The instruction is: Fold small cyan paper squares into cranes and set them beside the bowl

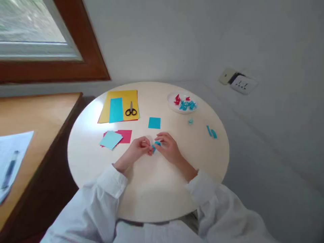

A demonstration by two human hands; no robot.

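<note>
The left hand (142,146) pinched a folded blue paper piece (157,143) over the round cream worktop (149,192); the right hand (169,148) touched it, grip unclear. Folded paper shapes (184,105) looked finished; a blue paper square (154,123) lay unfolded.

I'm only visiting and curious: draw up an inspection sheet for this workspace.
Surface: round white table.
Job's things: small blue paper piece in hand; blue square beyond; white plate holding red and blue folded pieces.
Clutter: black-handled scissors on yellow sheet; blue scraps at right.
Hands: left hand pinches the piece; right hand touches it.
Cables: nothing seen.
Surroundings: window frame; wall socket; wooden desk with pen.
</note>
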